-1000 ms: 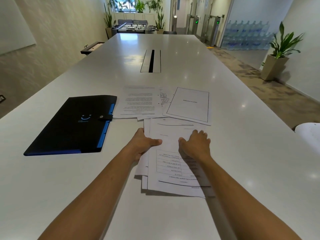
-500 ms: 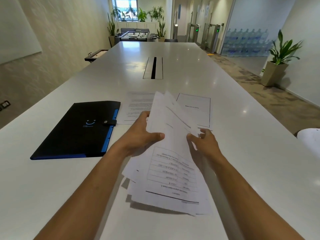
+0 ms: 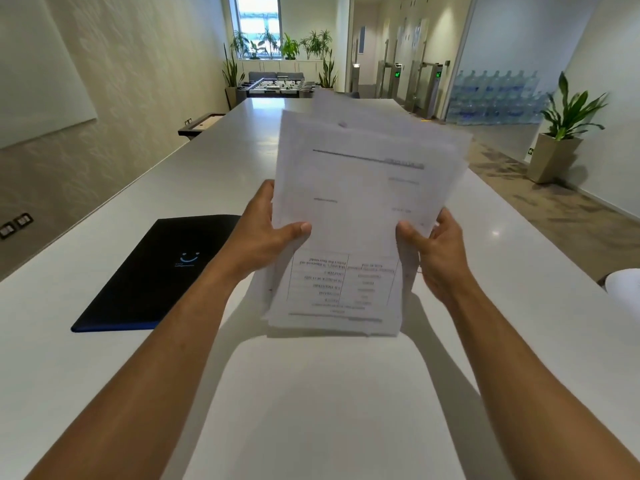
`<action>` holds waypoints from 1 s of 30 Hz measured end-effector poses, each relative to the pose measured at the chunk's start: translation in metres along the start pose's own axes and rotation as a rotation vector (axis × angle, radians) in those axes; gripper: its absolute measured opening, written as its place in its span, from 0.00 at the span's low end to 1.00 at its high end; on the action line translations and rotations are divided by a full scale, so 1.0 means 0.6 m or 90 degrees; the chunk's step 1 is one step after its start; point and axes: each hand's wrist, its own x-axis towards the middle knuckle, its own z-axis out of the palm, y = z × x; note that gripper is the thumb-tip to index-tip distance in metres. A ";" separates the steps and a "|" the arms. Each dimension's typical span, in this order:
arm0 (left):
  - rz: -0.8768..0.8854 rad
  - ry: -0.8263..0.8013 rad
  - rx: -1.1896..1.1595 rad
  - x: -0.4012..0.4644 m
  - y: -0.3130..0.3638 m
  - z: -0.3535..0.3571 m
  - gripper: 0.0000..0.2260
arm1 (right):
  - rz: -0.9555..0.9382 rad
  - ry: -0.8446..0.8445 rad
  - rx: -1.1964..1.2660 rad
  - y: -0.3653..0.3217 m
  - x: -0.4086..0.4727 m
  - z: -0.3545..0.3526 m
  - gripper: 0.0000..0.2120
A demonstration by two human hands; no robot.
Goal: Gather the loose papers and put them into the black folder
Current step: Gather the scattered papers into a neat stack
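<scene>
A stack of white printed papers (image 3: 360,209) is held upright above the table, its sheets fanned unevenly at the top. My left hand (image 3: 266,233) grips the stack's left edge, thumb across the front. On the right edge sits my right hand (image 3: 436,251), thumb also on the front. The black folder (image 3: 152,278) with a blue edge and a small blue smile mark lies shut on the table to the left, partly behind my left forearm. The raised stack hides the table area behind it, so any sheets lying there are out of sight.
The long white table (image 3: 329,393) runs away from me. A white rounded object (image 3: 623,289) shows at the right edge. A potted plant (image 3: 561,140) stands on the floor to the right, and a football table (image 3: 277,86) sits beyond the far end.
Both hands have lifted the stack of papers off the table and tilted it upright in front of me. The folder has not moved.
</scene>
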 end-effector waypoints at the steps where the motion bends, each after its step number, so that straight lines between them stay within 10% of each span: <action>1: 0.021 0.025 0.001 0.004 0.003 0.000 0.22 | -0.048 0.004 -0.027 -0.020 0.008 0.006 0.23; 6: 0.087 0.118 -0.012 0.021 0.004 0.000 0.23 | -0.177 0.003 -0.119 -0.076 0.029 0.026 0.20; 30: -0.021 0.214 -0.194 0.019 -0.106 0.101 0.11 | -0.031 0.059 -0.108 0.064 0.001 0.045 0.16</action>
